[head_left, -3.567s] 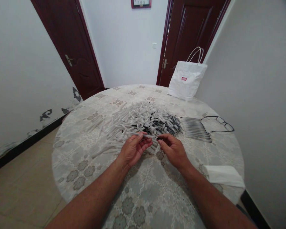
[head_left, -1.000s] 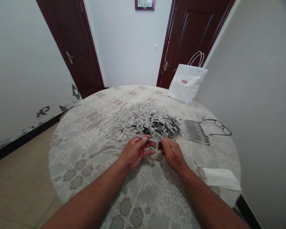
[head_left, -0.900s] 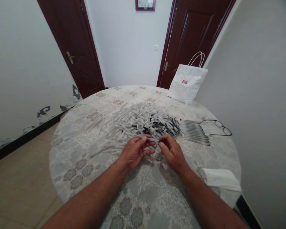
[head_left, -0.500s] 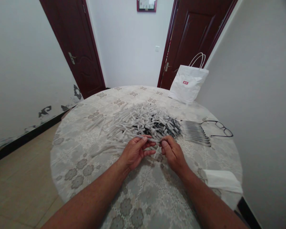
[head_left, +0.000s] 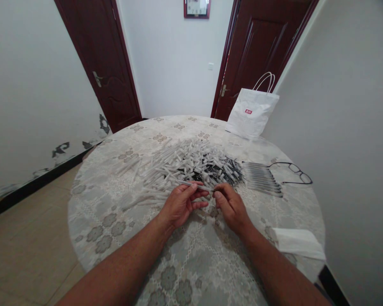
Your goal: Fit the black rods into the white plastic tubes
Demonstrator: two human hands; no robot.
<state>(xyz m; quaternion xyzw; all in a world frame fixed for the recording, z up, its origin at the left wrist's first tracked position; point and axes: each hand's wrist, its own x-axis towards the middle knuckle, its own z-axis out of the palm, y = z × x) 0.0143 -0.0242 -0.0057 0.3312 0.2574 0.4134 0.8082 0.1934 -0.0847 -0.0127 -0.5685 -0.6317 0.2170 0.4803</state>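
Observation:
Above the front edge of a heap of pen parts, my left hand (head_left: pixel 183 203) is closed on a pale pen barrel (head_left: pixel 185 182), thumb on top and the lower fingers loosely spread. The barrel points slightly down to the right. My right hand (head_left: pixel 230 206) is closed in a pinch at the barrel's right end; any small part between its fingertips is hidden. The heap has whitish tubes (head_left: pixel 159 165), short pale caps (head_left: pixel 191 157) and dark thin pieces (head_left: pixel 231 168). Right of it, several finished-looking pens (head_left: pixel 262 178) lie side by side in a row.
A pair of glasses (head_left: pixel 290 166) lies beyond the row of pens on the round table's patterned cloth (head_left: pixel 115 246). A white paper bag (head_left: pixel 253 112) stands at the back right. A folded white item (head_left: pixel 298 243) rests near the right edge.
My right hand has shifted slightly left, closer to the barrel's end. The left hand keeps its hold almost unmoved, and the view has tilted a little.

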